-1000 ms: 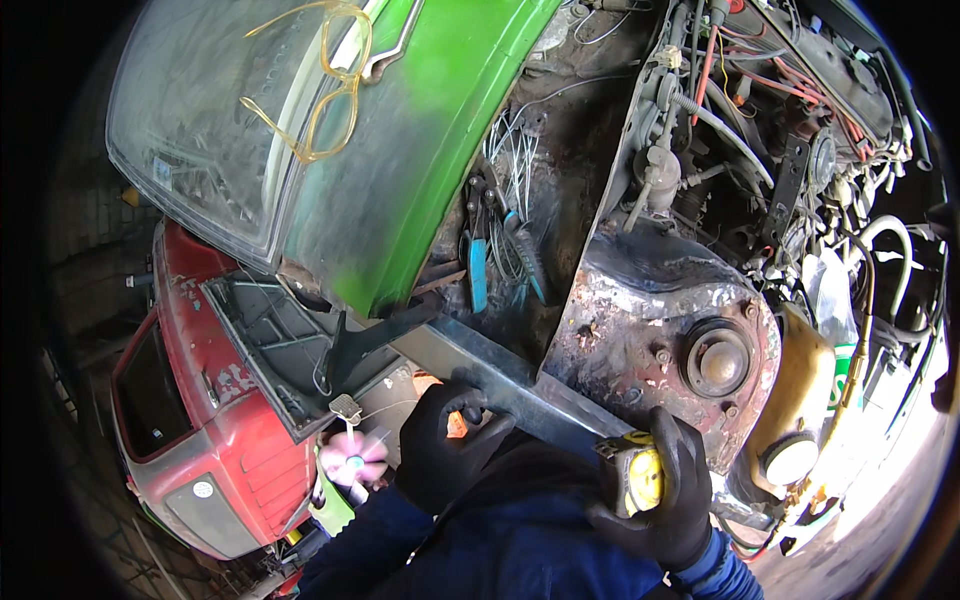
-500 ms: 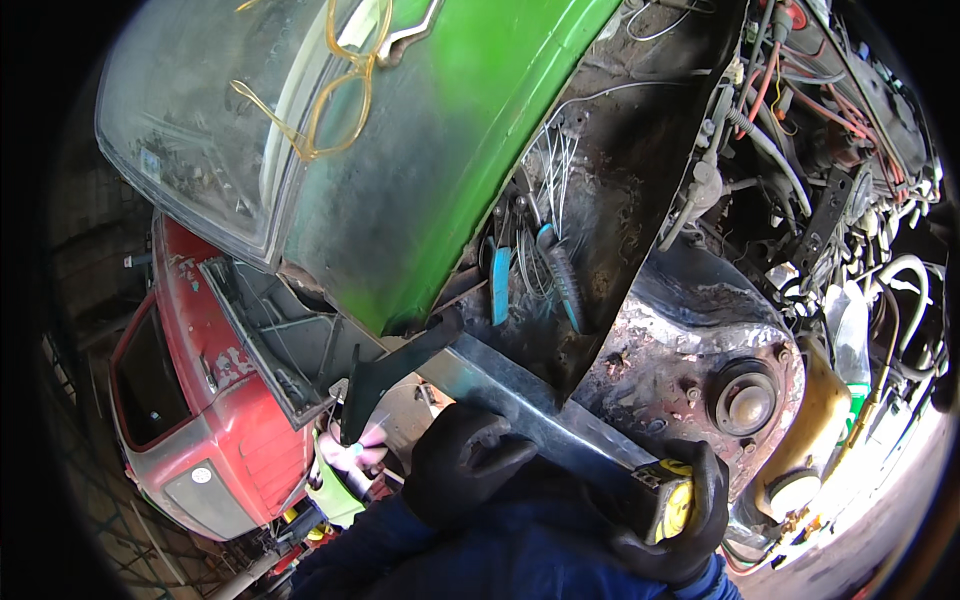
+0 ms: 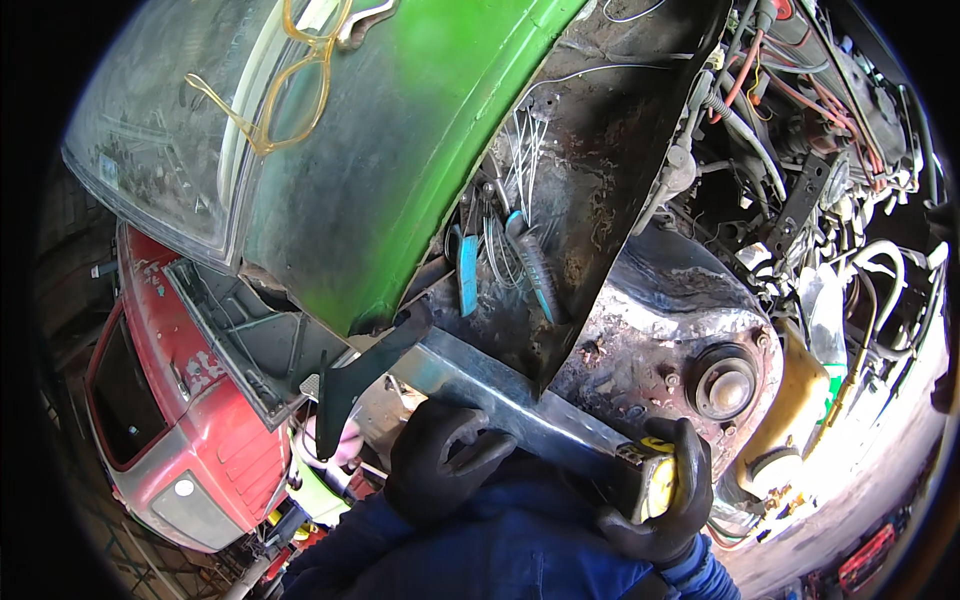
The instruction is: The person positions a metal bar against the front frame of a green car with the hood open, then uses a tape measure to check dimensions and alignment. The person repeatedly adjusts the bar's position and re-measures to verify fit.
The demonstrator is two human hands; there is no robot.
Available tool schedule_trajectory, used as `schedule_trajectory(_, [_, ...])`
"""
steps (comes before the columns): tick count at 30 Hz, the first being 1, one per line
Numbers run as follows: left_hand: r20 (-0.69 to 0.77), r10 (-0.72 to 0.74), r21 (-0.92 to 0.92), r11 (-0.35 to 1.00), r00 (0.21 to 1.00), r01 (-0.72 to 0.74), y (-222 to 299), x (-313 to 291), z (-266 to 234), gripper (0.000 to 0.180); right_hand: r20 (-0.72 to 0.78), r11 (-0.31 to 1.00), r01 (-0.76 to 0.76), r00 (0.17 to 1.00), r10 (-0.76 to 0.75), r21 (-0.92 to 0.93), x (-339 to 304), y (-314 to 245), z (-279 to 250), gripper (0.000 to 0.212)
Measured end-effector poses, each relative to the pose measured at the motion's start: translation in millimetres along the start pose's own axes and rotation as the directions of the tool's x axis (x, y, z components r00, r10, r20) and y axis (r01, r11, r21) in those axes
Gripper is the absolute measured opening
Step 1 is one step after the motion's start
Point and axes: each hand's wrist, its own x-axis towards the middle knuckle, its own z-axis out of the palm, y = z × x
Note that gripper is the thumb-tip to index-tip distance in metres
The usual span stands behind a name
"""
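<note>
In my gloved right hand (image 3: 690, 490) is a yellow and black tape measure (image 3: 656, 484), gripped near the right end of a bare metal panel (image 3: 520, 400). The panel slants down to the right in front of my body. My gloved left hand (image 3: 440, 465) is at the panel's lower edge, fingers curled and thumb bent toward them. Whatever lies between those fingers is hidden. Beyond the panel, blue-handled pliers (image 3: 467, 270) and another blue-handled tool (image 3: 530, 262) lie in a dark metal recess beside several thin wires (image 3: 525, 150).
A green car body (image 3: 450, 90) with a windscreen (image 3: 160, 120) fills the upper left; glasses (image 3: 298, 95) appear in front of it. A red vehicle (image 3: 225, 430) stands at left. Engine-bay wiring (image 3: 780, 95), a round mount (image 3: 724, 385) and a yellowish reservoir (image 3: 780, 420) are at right.
The view has shifted, so the car and tools appear farther left. My right hand still holds the tape measure at the panel's right end; my left hand remains by its edge.
</note>
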Motion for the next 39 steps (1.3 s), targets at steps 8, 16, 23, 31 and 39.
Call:
schedule_trajectory(8, [0.001, 0.011, -0.025, 1.0, 1.0, -0.011, -4, -3, 2, 0.052, -0.05, 1.0, 0.018, 0.999, -0.019, -0.024, 3, -3, 5, 0.13])
schedule_trajectory(16, [-0.001, -0.052, -0.027, 0.998, 0.999, 0.052, 2, -1, 2, 0.047, -0.057, 1.0, 0.009, 0.998, -0.008, 0.024, 1, 1, 5, 0.13])
schedule_trajectory(23, [-0.002, -0.086, 0.007, 0.996, 0.996, 0.086, 6, 0, 2, 0.047, -0.051, 0.999, 0.02, 0.999, -0.018, 0.045, 8, -3, -1, 0.131])
schedule_trajectory(31, [0.016, -0.161, 0.036, 0.986, 0.987, 0.16, 10, 0, 0, 0.049, -0.091, 0.976, 0.026, 0.996, -0.006, 0.214, 7, 7, 2, 0.125])
schedule_trajectory(39, [0.049, -0.128, 0.2, 0.973, 0.991, 0.116, 10, -4, -6, 0.048, -0.061, 0.968, 0.043, 0.998, -0.029, 0.248, 1, 12, -2, 0.135])
